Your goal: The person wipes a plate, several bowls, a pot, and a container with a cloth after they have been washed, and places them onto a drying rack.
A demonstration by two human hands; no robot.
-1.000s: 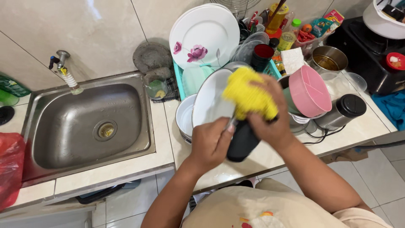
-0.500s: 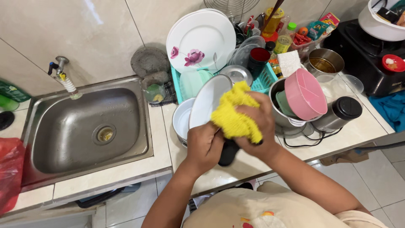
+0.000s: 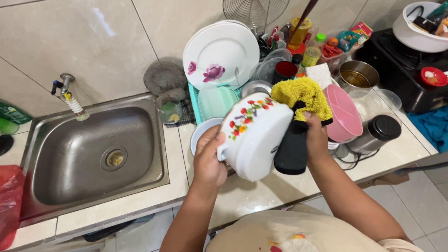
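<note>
My left hand grips a white enamel pot with a flower pattern by its small side handle, holding it tilted above the counter. My right hand is closed on a yellow fluffy cloth with a black part and presses it against the pot's right side. Under the pot a white bowl stands on the counter, mostly hidden.
A steel sink with a tap lies to the left. Behind stands a teal rack with white plates. A pink lid, a steel pot, a black-lidded canister and a black stove crowd the right.
The white flowered pot has been lifted and turned so its outside faces me. The yellow cloth has shifted from over the pot to its right side.
</note>
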